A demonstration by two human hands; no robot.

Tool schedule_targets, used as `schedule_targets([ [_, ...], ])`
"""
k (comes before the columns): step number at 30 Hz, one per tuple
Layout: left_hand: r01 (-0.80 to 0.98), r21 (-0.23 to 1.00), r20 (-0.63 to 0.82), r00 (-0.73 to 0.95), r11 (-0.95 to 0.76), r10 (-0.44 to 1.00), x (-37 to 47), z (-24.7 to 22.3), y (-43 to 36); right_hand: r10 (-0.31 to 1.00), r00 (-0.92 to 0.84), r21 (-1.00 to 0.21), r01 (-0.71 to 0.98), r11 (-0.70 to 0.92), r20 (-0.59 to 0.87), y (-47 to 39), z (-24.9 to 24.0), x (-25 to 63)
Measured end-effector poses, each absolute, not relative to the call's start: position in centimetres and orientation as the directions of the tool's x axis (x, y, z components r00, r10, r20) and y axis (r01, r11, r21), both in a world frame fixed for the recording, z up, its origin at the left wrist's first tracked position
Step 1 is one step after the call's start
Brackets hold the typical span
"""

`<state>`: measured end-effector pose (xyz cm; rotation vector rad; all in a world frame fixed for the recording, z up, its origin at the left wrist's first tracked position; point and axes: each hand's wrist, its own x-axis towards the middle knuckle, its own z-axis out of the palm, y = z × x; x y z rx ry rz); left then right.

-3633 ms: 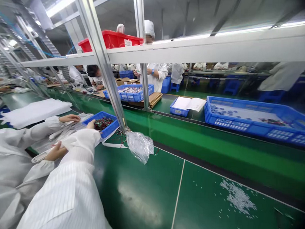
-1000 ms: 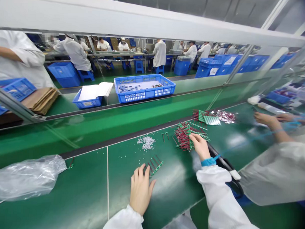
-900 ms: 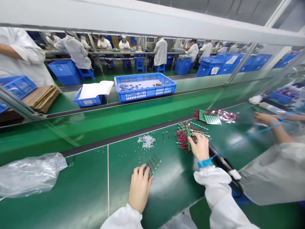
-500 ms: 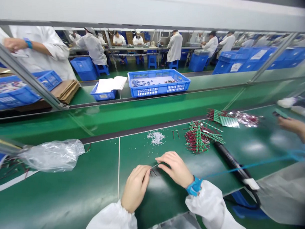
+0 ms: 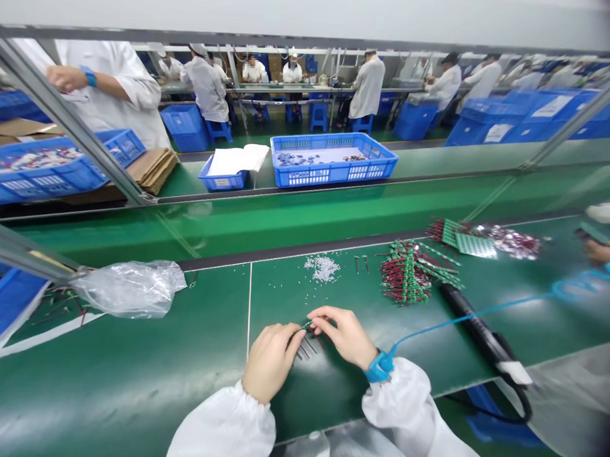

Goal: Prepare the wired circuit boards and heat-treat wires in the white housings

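Note:
Between my two hands is a narrow green circuit board strip [image 5: 306, 326] with several thin dark red wires hanging toward me. My left hand [image 5: 272, 358] pinches its left end between thumb and forefinger. At the other end, the fingertips of my right hand [image 5: 344, 333], with a blue strap on its wrist, close on the strip. Just beyond my hands lies a loose heap of tiny whitish parts [image 5: 323, 268]. Two short wired pieces [image 5: 362, 264] rest beside it. Farther right is a pile of similar wired green strips [image 5: 408, 272].
A black tool with a cable [image 5: 469, 324] lies right, crossed by the blue wrist cord [image 5: 456, 320]. A clear plastic bag [image 5: 130, 289] sits left. Green panels [image 5: 469, 242] and a co-worker's hand [image 5: 604, 252] are at far right. Blue trays [image 5: 331, 176] stand beyond the divider.
The view has shifted, so the bench appears farther right. The strip has turned, showing its green parts and more of its wires. My right fingers have closed in toward the left hand.

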<state>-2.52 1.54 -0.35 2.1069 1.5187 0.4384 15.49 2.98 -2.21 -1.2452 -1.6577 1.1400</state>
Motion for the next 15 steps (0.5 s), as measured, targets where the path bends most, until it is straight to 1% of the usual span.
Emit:
schedule_targets([
  [4, 0.745, 0.653, -0.089, 0.25, -0.133, 0.964, -2.4, -0.7, 1.6, 0.968, -0.251, -0.958, 0.275, 0.087, 0.016, 2.7, -2.4, 15.2],
  [6, 0.728, 0.677, -0.1, 0.243, -0.113, 0.965, -2.4, -1.0, 1.5, 0.969, -0.246, -0.95, 0.301, 0.087, 0.011, 2.5, -2.3, 15.0],
  [9, 0.74, 0.663, -0.105, 0.24, -0.111, 0.965, -2.2, -1.3, 1.3, 0.98, -0.194, -0.882, 0.455, 0.122, 0.036, 2.2, -2.3, 14.4],
  [12, 0.784, 0.618, -0.13, 0.171, -0.055, 0.977, -1.9, -1.3, 1.2, 0.984, -0.145, -0.763, 0.623, 0.172, 0.103, 1.8, -2.7, 13.7],
  [14, 0.804, 0.594, -0.143, 0.142, -0.03, 0.979, -1.6, -1.2, 1.2, 0.98, -0.125, -0.703, 0.683, 0.196, 0.152, 1.6, -3.1, 13.3],
  [15, 0.806, 0.592, -0.151, 0.134, -0.019, 0.979, -1.5, -1.1, 1.2, 0.98, -0.11, -0.697, 0.69, 0.195, 0.166, 1.5, -3.3, 13.1],
])
